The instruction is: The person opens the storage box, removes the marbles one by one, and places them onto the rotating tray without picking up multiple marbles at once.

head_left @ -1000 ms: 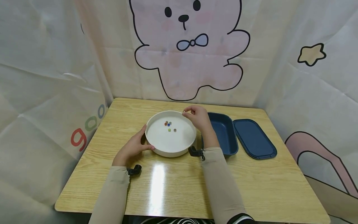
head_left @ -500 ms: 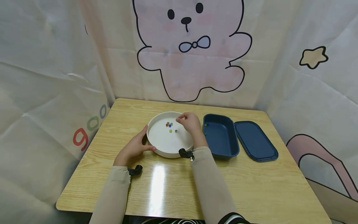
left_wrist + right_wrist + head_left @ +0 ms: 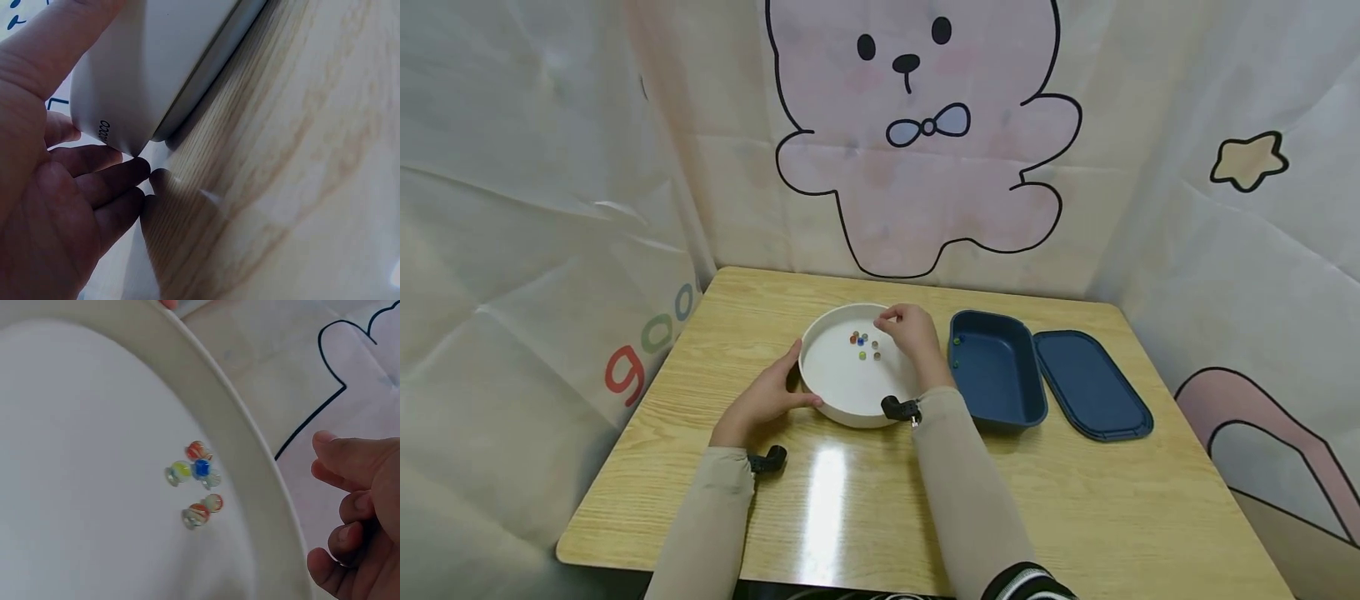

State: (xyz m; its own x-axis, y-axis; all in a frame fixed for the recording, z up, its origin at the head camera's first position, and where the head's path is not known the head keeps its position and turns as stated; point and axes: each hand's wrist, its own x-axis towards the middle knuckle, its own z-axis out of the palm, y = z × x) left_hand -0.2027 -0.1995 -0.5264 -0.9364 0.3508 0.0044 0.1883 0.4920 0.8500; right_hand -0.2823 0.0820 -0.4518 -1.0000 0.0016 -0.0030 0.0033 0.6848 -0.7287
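My left hand (image 3: pixel 765 394) holds the round white dish (image 3: pixel 846 393) at its near left side, thumb in front and fingers along the outer wall. In the left wrist view its curled fingers touch the dish's lower edge. Several small glass marbles (image 3: pixel 862 356), with red, blue and yellow-green swirls, lie on the dish floor. Over the dish's right far part hovers my right hand (image 3: pixel 916 335). Its thumb and forefinger are near each other, the other fingers loosely curled, and I see nothing held in the right wrist view.
A deep dark blue box (image 3: pixel 1009 379) stands right of the dish, with small green marbles (image 3: pixel 957 341) by its left wall. Its flat blue lid (image 3: pixel 1093 385) lies farther right on the wooden table (image 3: pixel 1120 508). A printed curtain (image 3: pixel 745 208) closes off the back and sides.
The right hand has moved left from the dish's far right rim to over the dish. One more marble now lies there, near the others. The left hand keeps its hold.
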